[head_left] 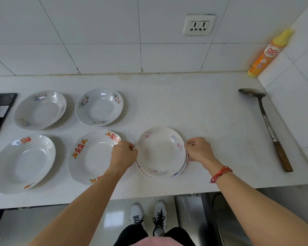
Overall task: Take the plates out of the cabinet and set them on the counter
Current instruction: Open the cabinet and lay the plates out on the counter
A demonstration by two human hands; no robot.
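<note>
Four single plates (40, 110) lie left on the tabletop (194, 107); left hand (124, 154) and right hand (199, 150) pinch opposite rims of the stacked plates (160, 150) near the front edge; bare surface extends rightward toward the ladle (267, 126).

Stacked floral plates (160, 150) on counter (194, 107)

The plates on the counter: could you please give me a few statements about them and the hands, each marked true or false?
1. Both hands hold the rim of the pink-flowered plate. True: left hand, right hand.
2. That plate sits alone on the counter. False: it rests on at least one other plate.
3. Four single plates lie to its left. True.
4. The ladle lies inside a plate. False: it lies on the counter, far right.
5. The detergent bottle lies flat. False: it leans in the corner.
</note>
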